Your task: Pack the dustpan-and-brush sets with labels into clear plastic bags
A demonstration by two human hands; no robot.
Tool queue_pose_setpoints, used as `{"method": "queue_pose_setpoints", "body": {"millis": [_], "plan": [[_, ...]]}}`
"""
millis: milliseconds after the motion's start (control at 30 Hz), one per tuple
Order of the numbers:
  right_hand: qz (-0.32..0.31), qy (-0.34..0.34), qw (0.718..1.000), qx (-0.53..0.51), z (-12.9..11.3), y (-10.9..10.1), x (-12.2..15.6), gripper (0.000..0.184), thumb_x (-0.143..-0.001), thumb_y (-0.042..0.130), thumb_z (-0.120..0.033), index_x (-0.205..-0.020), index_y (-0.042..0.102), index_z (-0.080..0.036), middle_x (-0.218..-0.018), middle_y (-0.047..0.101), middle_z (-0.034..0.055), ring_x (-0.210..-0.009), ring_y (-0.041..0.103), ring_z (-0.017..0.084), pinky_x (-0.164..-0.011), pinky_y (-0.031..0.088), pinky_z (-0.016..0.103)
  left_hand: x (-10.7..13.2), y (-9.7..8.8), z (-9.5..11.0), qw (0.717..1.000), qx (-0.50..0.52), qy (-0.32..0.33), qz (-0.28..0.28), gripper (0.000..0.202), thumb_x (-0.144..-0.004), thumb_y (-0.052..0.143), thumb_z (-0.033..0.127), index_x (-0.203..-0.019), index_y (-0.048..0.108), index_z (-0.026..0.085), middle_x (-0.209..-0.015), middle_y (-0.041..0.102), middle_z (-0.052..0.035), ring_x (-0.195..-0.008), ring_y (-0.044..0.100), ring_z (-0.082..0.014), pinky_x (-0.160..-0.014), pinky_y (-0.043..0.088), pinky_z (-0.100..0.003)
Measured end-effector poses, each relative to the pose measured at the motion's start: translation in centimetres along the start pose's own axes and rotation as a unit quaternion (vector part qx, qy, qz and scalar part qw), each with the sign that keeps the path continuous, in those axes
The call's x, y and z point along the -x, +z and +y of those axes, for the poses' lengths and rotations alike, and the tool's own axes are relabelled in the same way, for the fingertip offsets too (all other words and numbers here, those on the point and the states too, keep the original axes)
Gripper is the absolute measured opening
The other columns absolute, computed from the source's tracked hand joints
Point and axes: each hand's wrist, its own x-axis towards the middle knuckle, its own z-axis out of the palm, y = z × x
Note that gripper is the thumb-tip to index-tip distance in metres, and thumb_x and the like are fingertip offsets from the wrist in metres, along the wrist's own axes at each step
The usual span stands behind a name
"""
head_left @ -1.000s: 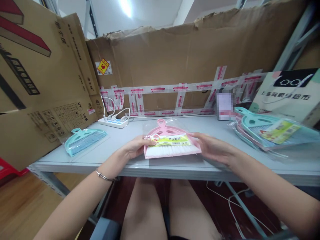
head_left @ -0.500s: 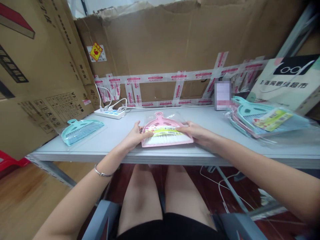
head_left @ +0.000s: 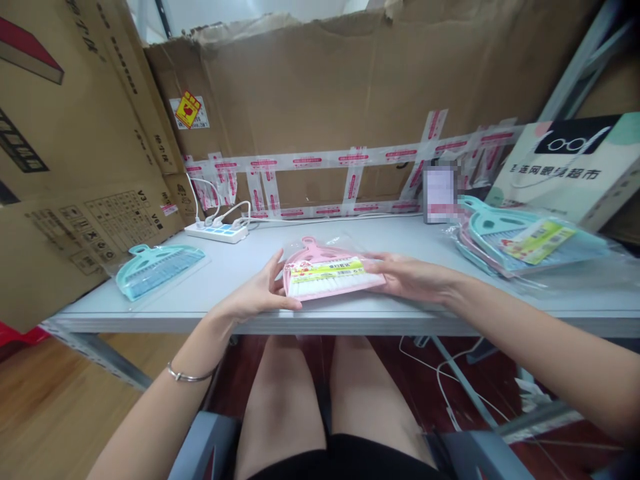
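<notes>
A pink dustpan (head_left: pixel 320 256) with a white-bristled brush lies in clear plastic wrap, a yellow-green and white label across it. My left hand (head_left: pixel 265 287) holds its left edge, thumb along the lower corner and fingers up the side. My right hand (head_left: pixel 405 275) is wrapped round the right edge, with some fingers hidden beneath. The set sits slightly tilted over the table, its right side higher. To the left lies a wrapped light-blue dustpan set (head_left: pixel 160 268). On the right is a pile of wrapped blue and pink dustpan sets (head_left: pixel 530 233).
A white power strip (head_left: pixel 216 231) with plugged-in cables stands at the back left of the grey table (head_left: pixel 235 267). A phone-like device (head_left: pixel 440 193) leans at the back right. Large cardboard boxes (head_left: pixel 310 87) wall the back and left; a printed box (head_left: pixel 565 167) stands right.
The pink dustpan set has tilted, its right side rising. My left thumb has shifted from the label to the lower left corner, and my right thumb has slid toward the right edge.
</notes>
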Motion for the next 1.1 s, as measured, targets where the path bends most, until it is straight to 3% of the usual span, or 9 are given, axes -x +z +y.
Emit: {"method": "queue_pose_setpoints", "body": {"millis": [133, 367, 533, 633, 733, 800, 900, 1000, 1100], "plan": [[0.029, -0.02, 0.999, 0.002, 0.6, 0.2, 1.1, 0.082, -0.065, 0.073, -0.002, -0.135, 0.031, -0.01, -0.116, 0.063, 0.0139, -0.101, 0.065, 0.019, -0.095, 0.051, 0.028, 0.2, 0.1, -0.5, 0.999, -0.043, 0.011, 0.022, 0.131, -0.054, 0.083, 0.02, -0.148, -0.007, 0.029, -0.155, 0.011, -0.0175, -0.135, 0.035, -0.0328, -0.109, 0.031, -0.052], [0.153, -0.002, 0.988, 0.015, 1.1, 0.9, 0.3, 0.058, -0.075, 0.069, -0.005, -0.126, 0.04, -0.002, -0.087, 0.069, 0.0119, -0.072, 0.07, 0.015, -0.07, 0.059, 0.016, 0.2, 1.2, -0.7, 0.986, -0.063, 0.008, 0.156, 0.096, -0.068, 0.073, 0.025, -0.144, 0.016, 0.016, -0.132, 0.051, -0.0221, -0.103, 0.064, -0.0257, -0.092, 0.049, -0.043], [0.198, -0.008, 0.975, 0.095, 1.1, 1.7, 0.2, 0.05, -0.089, 0.056, -0.013, -0.131, 0.034, 0.003, -0.054, 0.063, 0.0042, -0.043, 0.059, 0.009, -0.042, 0.051, 0.011, 0.8, 1.6, -1.1, 0.926, -0.282, 0.085, 0.238, 0.067, -0.077, 0.064, 0.042, -0.133, 0.036, 0.018, -0.097, 0.068, -0.0097, -0.089, 0.067, -0.0234, -0.081, 0.054, -0.04], [0.191, 0.009, 0.969, 0.157, 0.9, 1.7, 0.4, 0.06, -0.091, 0.054, -0.018, -0.138, 0.022, 0.002, -0.051, 0.063, 0.0052, -0.042, 0.058, 0.011, -0.037, 0.045, 0.012, 1.7, 1.4, -1.0, 0.865, -0.426, 0.176, 0.197, 0.071, -0.076, 0.063, 0.052, -0.135, 0.039, 0.02, -0.127, 0.055, -0.0158, -0.12, 0.051, -0.0295, -0.098, 0.044, -0.046], [0.153, 0.064, 0.951, 0.261, 0.4, 0.9, 1.3, 0.075, -0.089, 0.056, -0.031, -0.144, 0.012, -0.006, -0.052, 0.064, 0.0044, -0.042, 0.057, 0.015, -0.037, 0.044, 0.019, 2.5, 1.2, -0.9, 0.827, -0.518, 0.206, 0.071, 0.09, -0.067, 0.067, 0.06, -0.141, 0.033, 0.025, -0.149, 0.033, -0.0136, -0.139, 0.026, -0.0323, -0.112, 0.023, -0.049], [0.173, 0.049, 0.907, 0.382, 0.5, -0.1, 2.2, 0.08, -0.085, 0.059, -0.043, -0.145, 0.016, -0.012, -0.047, 0.059, -0.0004, -0.039, 0.053, 0.017, -0.037, 0.041, 0.024, 2.7, 1.1, -1.1, 0.817, -0.546, 0.185, 0.023, 0.084, -0.069, 0.065, 0.06, -0.14, 0.036, 0.026, -0.148, 0.036, -0.0111, -0.139, 0.026, -0.0316, -0.113, 0.019, -0.05], [0.251, -0.126, 0.785, 0.551, 1.8, -1.3, 3.8, 0.069, -0.076, 0.061, -0.056, -0.131, 0.045, -0.017, -0.055, 0.058, 0.0012, -0.049, 0.055, 0.019, -0.05, 0.045, 0.031, 2.7, 1.0, -1.9, 0.805, -0.567, 0.173, 0.027, 0.062, -0.078, 0.061, 0.052, -0.133, 0.047, 0.027, -0.142, 0.047, -0.009, -0.135, 0.035, -0.0292, -0.112, 0.021, -0.05], [0.185, -0.326, 0.676, 0.635, 4.1, -1.8, 4.5, 0.07, -0.067, 0.067, -0.062, -0.123, 0.055, -0.021, -0.109, 0.063, 0.0153, -0.1, 0.06, 0.03, -0.084, 0.048, 0.044, 2.6, 0.7, -2.5, 0.795, -0.57, 0.199, 0.049, 0.054, -0.079, 0.061, 0.049, -0.128, 0.054, 0.026, -0.134, 0.055, -0.009, -0.131, 0.041, -0.0295, -0.11, 0.026, -0.052], [0.114, -0.398, 0.595, 0.689, 5.7, -1.7, 4.1, 0.072, -0.072, 0.068, -0.054, -0.133, 0.047, -0.022, -0.141, 0.043, 0.0158, -0.129, 0.04, 0.033, -0.102, 0.035, 0.053, 2.6, 0.6, -3.1, 0.781, -0.573, 0.236, 0.073, 0.049, -0.079, 0.061, 0.049, -0.123, 0.058, 0.028, -0.126, 0.061, -0.0079, -0.125, 0.048, -0.0294, -0.108, 0.029, -0.054]]}}
